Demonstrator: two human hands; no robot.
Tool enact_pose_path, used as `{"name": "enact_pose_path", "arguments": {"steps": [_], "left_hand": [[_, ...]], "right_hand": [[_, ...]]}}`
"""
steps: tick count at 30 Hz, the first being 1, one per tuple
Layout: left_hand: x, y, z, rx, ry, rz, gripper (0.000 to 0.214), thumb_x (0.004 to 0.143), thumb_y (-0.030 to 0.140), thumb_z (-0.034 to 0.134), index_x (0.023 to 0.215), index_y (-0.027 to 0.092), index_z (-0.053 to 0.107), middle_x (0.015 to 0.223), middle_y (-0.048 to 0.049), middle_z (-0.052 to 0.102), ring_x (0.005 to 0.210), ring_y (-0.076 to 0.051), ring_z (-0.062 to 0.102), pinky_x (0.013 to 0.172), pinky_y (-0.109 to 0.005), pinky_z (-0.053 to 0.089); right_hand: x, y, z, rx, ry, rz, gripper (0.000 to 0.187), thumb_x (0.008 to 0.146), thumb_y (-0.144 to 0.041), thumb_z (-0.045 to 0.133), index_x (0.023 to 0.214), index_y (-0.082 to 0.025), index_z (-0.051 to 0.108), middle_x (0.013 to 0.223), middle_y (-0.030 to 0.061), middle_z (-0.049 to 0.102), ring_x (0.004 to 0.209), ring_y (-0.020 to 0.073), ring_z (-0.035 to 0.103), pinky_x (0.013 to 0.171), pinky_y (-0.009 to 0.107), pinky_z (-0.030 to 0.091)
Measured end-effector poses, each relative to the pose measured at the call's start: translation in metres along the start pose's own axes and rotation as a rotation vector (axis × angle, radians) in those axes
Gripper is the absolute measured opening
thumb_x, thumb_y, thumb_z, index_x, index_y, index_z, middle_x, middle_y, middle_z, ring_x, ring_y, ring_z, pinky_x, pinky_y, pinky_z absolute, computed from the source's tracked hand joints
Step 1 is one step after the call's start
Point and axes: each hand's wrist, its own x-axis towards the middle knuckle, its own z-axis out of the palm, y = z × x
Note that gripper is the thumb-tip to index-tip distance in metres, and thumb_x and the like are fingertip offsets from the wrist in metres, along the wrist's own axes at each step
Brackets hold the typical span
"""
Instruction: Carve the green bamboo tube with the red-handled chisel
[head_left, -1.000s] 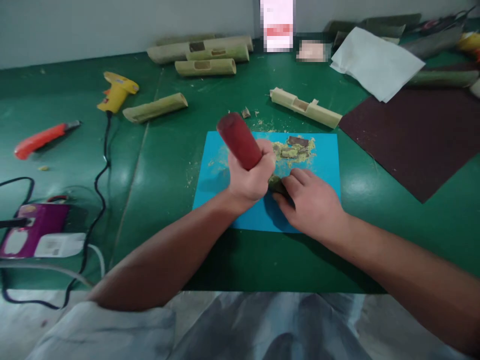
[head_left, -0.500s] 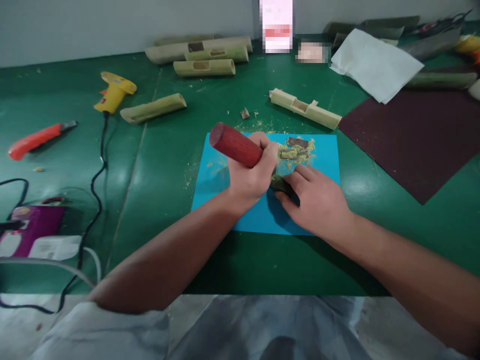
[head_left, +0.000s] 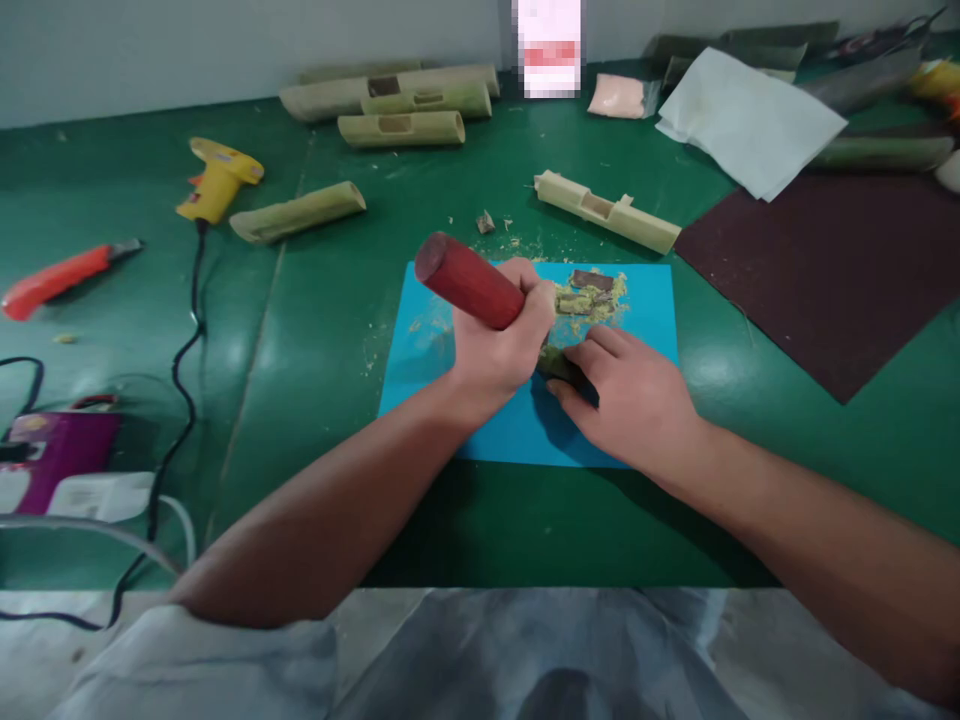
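the left hand [head_left: 501, 345] is closed tight around a red wooden handle [head_left: 466, 281]; the tool's tip is hidden behind the fist. the right hand [head_left: 632, 400] presses its fingers flat on a small dark green piece [head_left: 556, 364], pinning it to the blue mat [head_left: 652, 300]. to cut well, i think, hold the piece still, push slow, and keep the fingers away from the tip. yellow shavings [head_left: 592, 297] lie just behind.

head cam | worn on head | looks forward-down, close over green table [head_left: 337, 300] | single view
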Motion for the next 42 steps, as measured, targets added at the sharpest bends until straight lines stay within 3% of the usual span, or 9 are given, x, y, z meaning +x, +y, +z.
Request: {"name": "enact_pose_path", "arguments": {"steps": [4,6,9,14,18,28,32,35,42], "left_hand": [[-0.001,0.001,0.001,-0.008,-0.048,-0.005,0.048,0.087,0.034,0.076,0.052,0.022,0.045,0.051,0.0034,0.039,0.048,-0.010,0.034,0.047,-0.033,0.028],[-0.001,0.000,0.002,-0.012,0.006,-0.041,0.047,0.086,0.031,0.076,0.052,0.023,0.044,0.051,0.0038,0.037,0.048,-0.010,0.032,0.046,-0.033,0.028],[0.001,-0.005,0.001,-0.029,0.121,-0.107,0.046,0.091,0.036,0.072,0.054,0.024,0.047,0.053,0.0029,0.044,0.051,-0.012,0.040,0.053,-0.036,0.035],[0.003,-0.011,-0.002,-0.076,0.036,-0.161,0.044,0.093,0.054,0.072,0.066,0.025,0.052,0.060,0.0022,0.050,0.058,-0.014,0.048,0.059,-0.037,0.041],[0.001,-0.009,0.000,-0.055,0.043,-0.118,0.046,0.090,0.057,0.074,0.063,0.025,0.053,0.058,0.0008,0.049,0.056,-0.015,0.046,0.056,-0.036,0.037],[0.002,0.000,0.003,-0.025,-0.015,-0.041,0.052,0.085,0.042,0.078,0.051,0.023,0.042,0.052,0.0020,0.038,0.051,-0.012,0.034,0.050,-0.034,0.028],[-0.001,-0.002,0.004,-0.051,0.079,-0.079,0.047,0.084,0.032,0.073,0.050,0.024,0.043,0.048,0.0029,0.039,0.048,-0.011,0.033,0.048,-0.035,0.026],[0.001,-0.006,0.003,-0.061,0.132,-0.101,0.047,0.088,0.040,0.073,0.053,0.025,0.046,0.051,0.0018,0.043,0.051,-0.013,0.037,0.052,-0.036,0.030],[0.002,-0.009,0.000,-0.035,0.061,-0.130,0.052,0.090,0.060,0.070,0.060,0.025,0.047,0.056,0.0008,0.043,0.056,-0.014,0.046,0.057,-0.036,0.035]], "right_hand": [[0.003,0.006,0.000,0.026,0.013,-0.035,0.021,0.097,-0.031,0.058,0.090,-0.016,0.071,0.092,0.0102,0.067,0.086,0.0238,0.059,0.071,0.036,0.042],[0.004,0.008,-0.001,0.039,0.024,-0.036,0.021,0.097,-0.031,0.058,0.090,-0.016,0.071,0.093,0.0104,0.067,0.087,0.0243,0.059,0.072,0.036,0.043],[0.005,0.009,-0.001,0.030,0.019,-0.023,0.020,0.097,-0.031,0.059,0.091,-0.016,0.071,0.094,0.0110,0.067,0.089,0.0253,0.060,0.074,0.037,0.044],[0.004,0.006,-0.001,0.010,0.012,-0.012,0.019,0.096,-0.031,0.060,0.092,-0.016,0.071,0.095,0.0109,0.068,0.090,0.0259,0.061,0.074,0.037,0.045],[0.004,0.006,-0.001,0.022,0.015,-0.011,0.019,0.096,-0.032,0.061,0.092,-0.016,0.070,0.095,0.0113,0.068,0.089,0.0259,0.061,0.074,0.037,0.046],[0.005,0.003,0.000,0.038,-0.021,-0.061,0.023,0.098,-0.032,0.057,0.091,-0.015,0.070,0.093,0.0114,0.067,0.084,0.0238,0.058,0.071,0.036,0.041],[0.005,0.003,0.000,0.012,0.000,-0.061,0.024,0.098,-0.032,0.056,0.090,-0.015,0.070,0.092,0.0113,0.067,0.084,0.0239,0.058,0.071,0.036,0.040],[0.005,0.003,0.000,-0.002,0.022,-0.055,0.022,0.098,-0.031,0.057,0.090,-0.015,0.070,0.092,0.0110,0.067,0.084,0.0238,0.057,0.071,0.036,0.040],[0.004,0.002,0.000,-0.024,0.035,-0.032,0.021,0.097,-0.032,0.059,0.089,-0.017,0.070,0.090,0.0099,0.067,0.084,0.0239,0.059,0.070,0.036,0.041]]}}
